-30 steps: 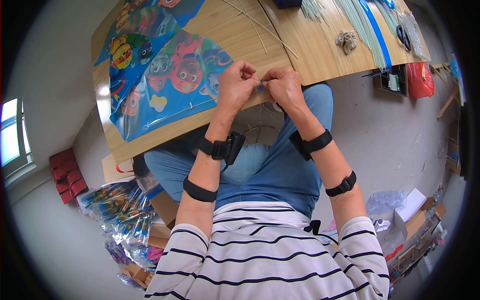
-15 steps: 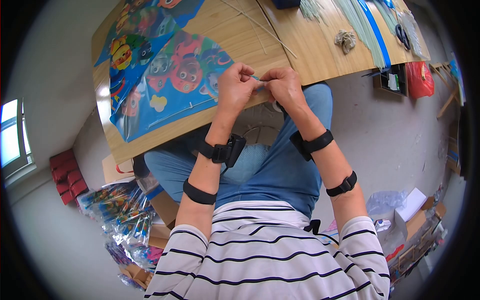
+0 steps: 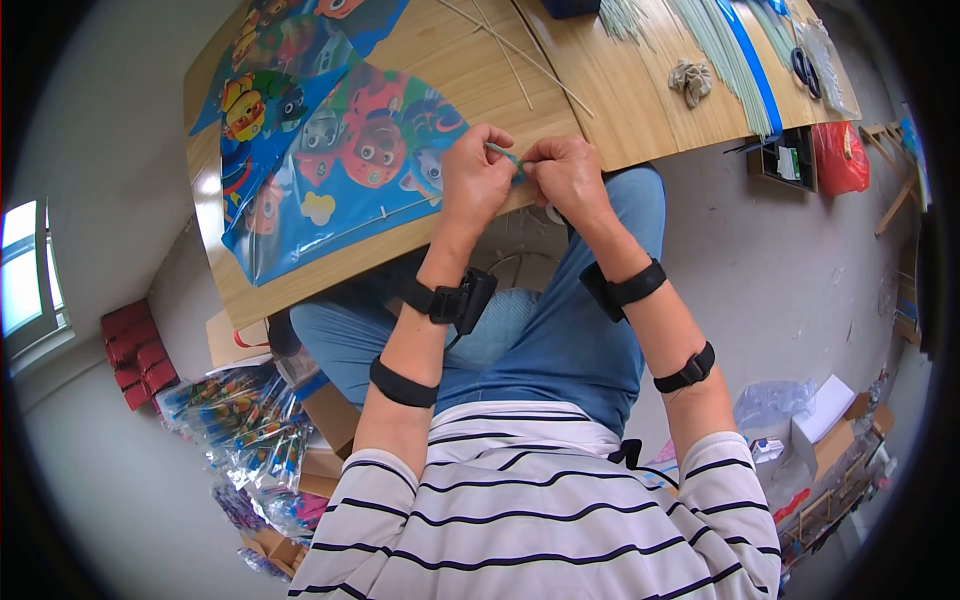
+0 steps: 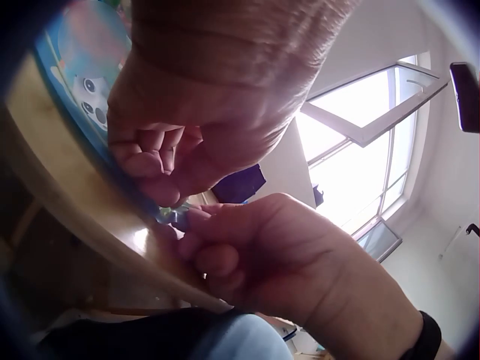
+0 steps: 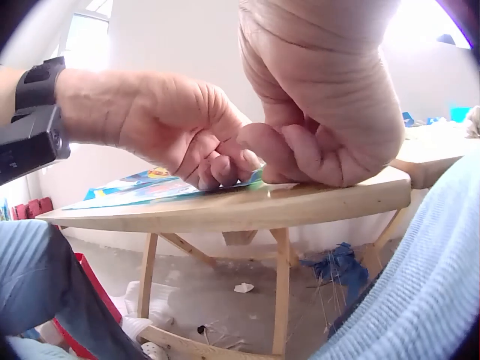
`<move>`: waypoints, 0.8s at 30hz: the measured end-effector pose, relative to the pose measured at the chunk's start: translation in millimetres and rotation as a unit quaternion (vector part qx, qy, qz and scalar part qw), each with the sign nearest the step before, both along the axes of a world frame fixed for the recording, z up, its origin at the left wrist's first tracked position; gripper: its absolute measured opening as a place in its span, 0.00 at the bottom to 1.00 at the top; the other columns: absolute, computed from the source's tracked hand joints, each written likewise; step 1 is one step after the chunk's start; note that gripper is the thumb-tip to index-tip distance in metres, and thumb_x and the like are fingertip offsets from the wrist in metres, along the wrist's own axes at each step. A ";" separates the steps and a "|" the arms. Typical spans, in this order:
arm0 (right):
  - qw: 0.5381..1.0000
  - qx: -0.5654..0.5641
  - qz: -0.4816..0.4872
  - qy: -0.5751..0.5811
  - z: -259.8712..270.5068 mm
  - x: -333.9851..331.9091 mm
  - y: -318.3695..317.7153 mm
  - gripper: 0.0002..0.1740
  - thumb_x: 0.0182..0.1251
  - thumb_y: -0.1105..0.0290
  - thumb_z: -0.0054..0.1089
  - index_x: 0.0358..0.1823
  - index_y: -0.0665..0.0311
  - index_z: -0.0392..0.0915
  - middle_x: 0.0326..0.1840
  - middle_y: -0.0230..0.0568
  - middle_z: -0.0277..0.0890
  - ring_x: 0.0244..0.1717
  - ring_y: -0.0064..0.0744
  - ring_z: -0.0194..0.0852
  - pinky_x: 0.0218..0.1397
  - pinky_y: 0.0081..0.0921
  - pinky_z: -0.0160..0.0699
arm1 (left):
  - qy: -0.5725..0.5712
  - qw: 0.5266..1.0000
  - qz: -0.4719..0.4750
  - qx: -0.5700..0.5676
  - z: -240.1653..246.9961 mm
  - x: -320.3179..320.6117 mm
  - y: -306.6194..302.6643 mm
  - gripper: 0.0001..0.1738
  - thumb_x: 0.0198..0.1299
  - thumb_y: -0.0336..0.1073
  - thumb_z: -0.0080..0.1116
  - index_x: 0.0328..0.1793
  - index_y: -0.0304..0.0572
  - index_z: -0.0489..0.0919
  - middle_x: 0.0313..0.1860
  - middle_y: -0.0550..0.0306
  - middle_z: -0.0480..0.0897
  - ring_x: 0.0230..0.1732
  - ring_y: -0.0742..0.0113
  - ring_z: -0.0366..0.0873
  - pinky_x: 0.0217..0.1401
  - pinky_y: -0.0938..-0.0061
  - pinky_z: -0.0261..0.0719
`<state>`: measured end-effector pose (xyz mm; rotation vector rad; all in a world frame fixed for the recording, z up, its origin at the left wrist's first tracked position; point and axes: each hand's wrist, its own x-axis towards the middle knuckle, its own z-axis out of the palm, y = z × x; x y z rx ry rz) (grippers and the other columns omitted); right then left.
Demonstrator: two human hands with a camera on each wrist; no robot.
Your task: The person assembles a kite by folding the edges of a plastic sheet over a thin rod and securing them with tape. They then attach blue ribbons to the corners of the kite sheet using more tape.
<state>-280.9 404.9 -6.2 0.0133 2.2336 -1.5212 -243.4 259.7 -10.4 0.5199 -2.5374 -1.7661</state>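
A blue plastic kite sheet [image 3: 370,150] printed with cartoon animals lies on the table, with a thin white rod [image 3: 383,212] along its near edge. At its right corner, my left hand [image 3: 478,178] pinches a small blue-green strip [image 3: 503,152] between thumb and fingers. My right hand [image 3: 568,178] pinches the same strip from the other side, fingertips close to the left ones. In the left wrist view a bit of the strip [image 4: 166,215] shows between the fingertips; the rest is hidden by the fingers. Both hands are over the table's front edge.
Thin sticks [image 3: 520,55] lie on the table [image 3: 440,50] beyond the hands. To the right are a crumpled cloth [image 3: 691,82], bundled pale rods [image 3: 715,50] and scissors [image 3: 805,75]. A red bag [image 3: 840,160] is below the right edge.
My left hand has shifted slightly right and its fingertips have parted a little, so more of the blue-green strip shows. The right hand stays almost in place.
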 end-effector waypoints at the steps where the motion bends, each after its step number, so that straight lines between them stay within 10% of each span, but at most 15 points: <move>1: 1.000 0.009 -0.004 0.015 0.2 1.0 -0.6 0.05 0.61 0.79 0.64 0.35 0.72 0.88 0.19 0.41 0.81 0.17 0.28 0.79 0.21 0.27 0.77 | 0.022 1.000 0.000 -0.016 -2.8 1.4 0.0 0.13 0.54 0.22 0.63 0.47 0.32 0.81 0.30 0.57 0.84 0.26 0.75 0.80 0.29 0.78 0.79; 7: 0.985 0.130 -0.013 0.114 -6.0 6.1 -4.1 0.07 0.62 0.75 0.65 0.35 0.73 0.87 0.18 0.47 0.80 0.16 0.35 0.82 0.21 0.33 0.78 | 0.058 0.998 0.026 -0.015 -13.4 6.4 0.8 0.13 0.56 0.21 0.63 0.48 0.33 0.80 0.33 0.59 0.83 0.29 0.76 0.80 0.29 0.80 0.78; 10: 0.989 0.124 -0.026 0.071 -11.7 1.8 -3.7 0.10 0.54 0.71 0.61 0.32 0.64 0.90 0.35 0.57 0.86 0.39 0.56 0.87 0.45 0.43 0.85 | 0.008 0.998 0.029 0.050 -7.4 4.5 0.1 0.13 0.58 0.21 0.64 0.49 0.32 0.79 0.34 0.58 0.84 0.29 0.76 0.81 0.30 0.80 0.80; 24: 0.999 0.023 -0.009 0.024 -15.5 2.2 2.2 0.09 0.54 0.73 0.67 0.36 0.63 0.91 0.30 0.50 0.86 0.33 0.46 0.88 0.39 0.38 0.83 | 0.017 1.000 0.003 -0.004 5.7 1.8 5.7 0.15 0.59 0.20 0.64 0.53 0.29 0.80 0.35 0.55 0.85 0.33 0.73 0.84 0.34 0.78 0.86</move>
